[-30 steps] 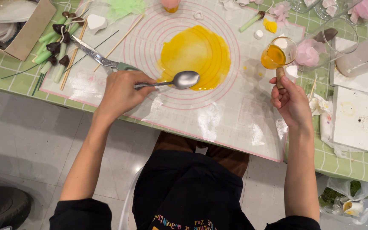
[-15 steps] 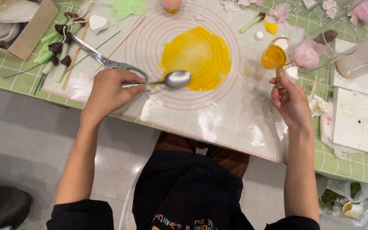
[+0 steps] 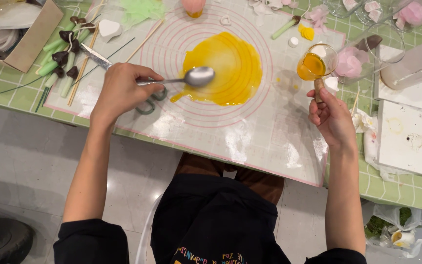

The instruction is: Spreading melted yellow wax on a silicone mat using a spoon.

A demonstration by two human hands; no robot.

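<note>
**A:** How far is the work, as you judge it?

**B:** I think it is in the middle. A wide yellow puddle [image 3: 223, 68] already lies on the translucent mat [image 3: 250, 132], inside the pink rings printed there. So much of the pouring seems done.

**A:** And the hands?

**B:** The left hand [image 3: 120, 90] has its fingers closed around the handle of a metal spoon [image 3: 191, 78]. The bowl of the spoon is over the left edge of the puddle; I cannot tell if it touches the liquid. The right hand [image 3: 330, 117] grips the handle of a small glass cup [image 3: 316, 62], held upright above the mat, to the right of the puddle.

**A:** Is the cup empty?

**B:** No, some orange-yellow liquid is in it. So there is more to pour, in my opinion, and the puddle has an uneven outline, so spreading probably remains.

**A:** Other things near?

**B:** Scissors [image 3: 145, 100] lie under the left hand on the green surface [image 3: 6, 83], and green stems [image 3: 57, 68] beside a cardboard box [image 3: 32, 36].
</note>
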